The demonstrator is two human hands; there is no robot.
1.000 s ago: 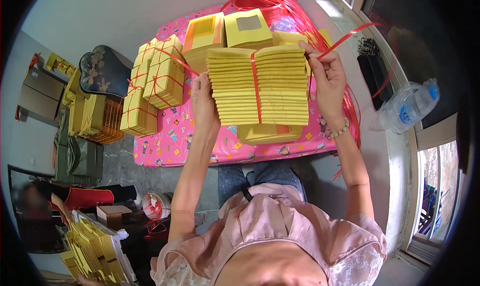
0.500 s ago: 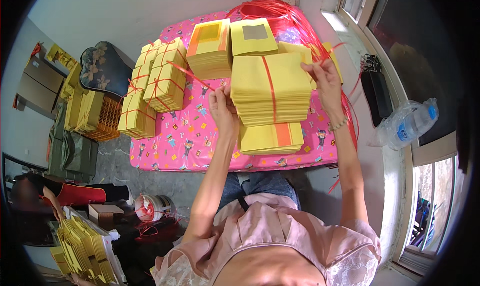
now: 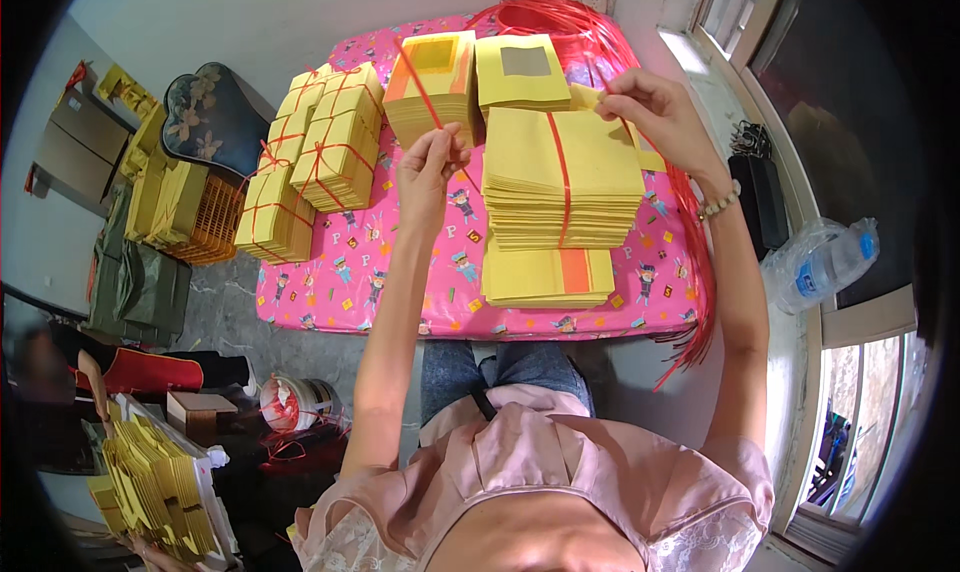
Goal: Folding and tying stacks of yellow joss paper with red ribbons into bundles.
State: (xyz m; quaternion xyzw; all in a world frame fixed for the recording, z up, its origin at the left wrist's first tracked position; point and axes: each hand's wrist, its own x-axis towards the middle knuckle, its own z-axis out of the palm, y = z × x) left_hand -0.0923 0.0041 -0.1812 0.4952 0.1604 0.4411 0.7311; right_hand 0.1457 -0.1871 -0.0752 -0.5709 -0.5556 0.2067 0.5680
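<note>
Far left of the paper stack [image 3: 562,177], a basket [image 3: 195,212] of yellow sheets stands off the table [image 3: 400,292] on the floor, and tied bundles [image 3: 315,157] sit on the table's left part, well apart from the stack. Just left of the stack the left hand [image 3: 430,167] is raised, fingers pinched together on a red strap [image 3: 425,87] that slants up and away from it. The stack itself lies at the table's middle on a flatter yellow pile [image 3: 545,272], a red band running down its top and front. Behind it are two more piles [image 3: 475,72]. Above the stack's far right corner the right hand [image 3: 650,107] has its fingers closed on a small yellow piece. Right of the stack loose red straps [image 3: 690,232] hang over the table edge, and a bottle [image 3: 820,262] lies on the sill
</note>
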